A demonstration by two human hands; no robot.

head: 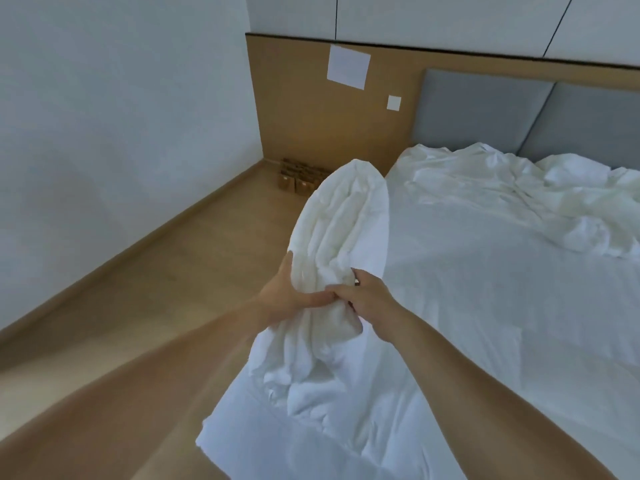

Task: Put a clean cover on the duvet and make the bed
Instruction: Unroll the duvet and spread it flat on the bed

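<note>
A white duvet [485,265] lies across the bed, crumpled into folds near the grey headboard [485,112]. Its left edge is gathered into a raised bunch [343,220] that stands up over the bed's left side. My left hand [287,296] grips this bunch from the left, thumb across the cloth. My right hand [367,299] pinches the same bunch from the right, fingers curled into the fabric. Both hands meet at the middle of the bunch. Whether the cloth held is cover or filling I cannot tell.
Wooden floor [156,306] runs along the bed's left side to a white wall [104,116]. Several small brown boxes [299,178] stand in the far corner by a wooden wall panel [311,133] with a white sheet [348,66] and a switch [394,102].
</note>
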